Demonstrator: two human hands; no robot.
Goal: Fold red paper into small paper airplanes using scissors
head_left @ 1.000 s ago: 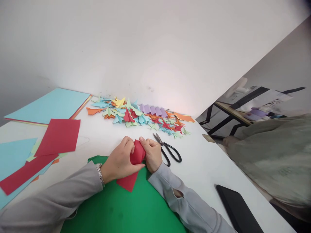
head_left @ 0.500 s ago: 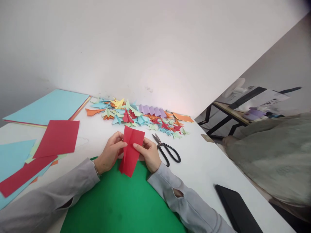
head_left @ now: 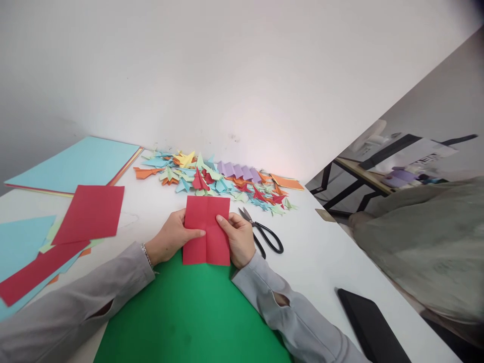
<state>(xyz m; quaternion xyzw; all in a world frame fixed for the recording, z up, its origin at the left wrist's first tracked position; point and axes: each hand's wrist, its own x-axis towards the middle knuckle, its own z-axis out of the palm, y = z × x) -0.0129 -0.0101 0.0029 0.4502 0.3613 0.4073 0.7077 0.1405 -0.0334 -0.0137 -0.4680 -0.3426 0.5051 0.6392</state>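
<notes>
Paper (head_left: 217, 251): red, creased | left hand (head_left: 166, 239), right hand (head_left: 242, 241): both pinching it | scissors (head_left: 252, 222): beside right hand

Black slab (head_left: 372, 325), person in grey-green (head_left: 423, 242), black-framed table (head_left: 361, 172)

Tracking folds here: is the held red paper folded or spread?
Spread: the red paper is opened out between the left hand and right hand, its middle crease showing.

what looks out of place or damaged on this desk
Nothing looks spilled or torn. The loose sheets at the left, with a red strip on top, overlap at uneven angles, and the scissors lie slightly open by the right hand. Both look like ordinary work clutter.
</notes>
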